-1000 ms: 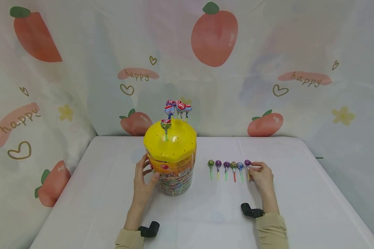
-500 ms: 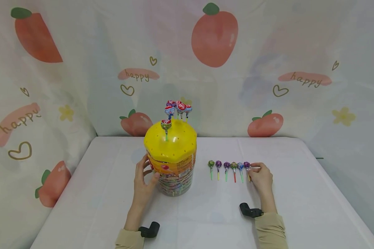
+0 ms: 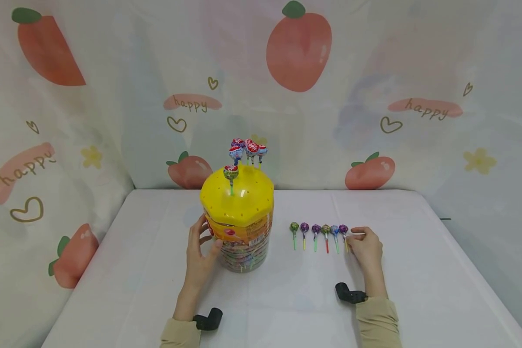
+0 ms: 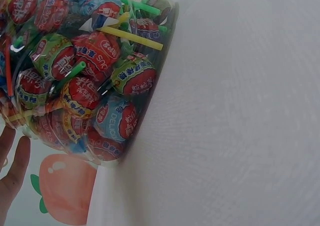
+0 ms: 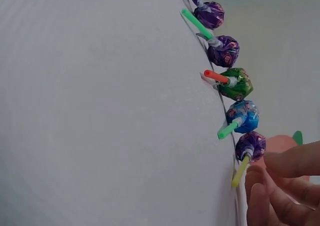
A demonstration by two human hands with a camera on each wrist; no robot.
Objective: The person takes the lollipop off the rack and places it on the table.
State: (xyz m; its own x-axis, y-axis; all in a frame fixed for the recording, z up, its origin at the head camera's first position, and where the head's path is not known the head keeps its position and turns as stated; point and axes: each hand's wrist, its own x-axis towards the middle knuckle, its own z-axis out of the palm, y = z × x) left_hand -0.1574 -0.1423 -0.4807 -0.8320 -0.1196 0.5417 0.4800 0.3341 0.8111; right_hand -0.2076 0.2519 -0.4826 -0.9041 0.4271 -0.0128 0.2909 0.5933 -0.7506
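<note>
A tall clear jar (image 3: pixel 245 256) packed with wrapped lollipops stands left of centre under a yellow lid (image 3: pixel 243 203) with small holes. My left hand (image 3: pixel 200 256) grips its left side, thumb at the front and fingers round behind. Several lollipops (image 3: pixel 252 148) stand upright in the lid. To the right, more lollipops (image 3: pixel 315 229) lie in a row, sticks toward me. My right hand (image 3: pixel 367 249) rests at the right end, its fingertips beside a purple lollipop (image 5: pixel 251 146) with a yellow stick (image 5: pixel 240 171). It has loosely bent fingers with nothing between them.
White cloth covers the table (image 3: pixel 287 304). Behind it hangs a pale curtain (image 3: pixel 313 135) printed with peaches, hearts and words. A black wrist camera (image 3: pixel 209 319) sits on the left wrist and another black wrist camera (image 3: pixel 350 293) on the right.
The purple end lollipop has shifted slightly left, closer to the blue one. My right fingers have moved a little away from it. My left hand and the jar have stayed put.
</note>
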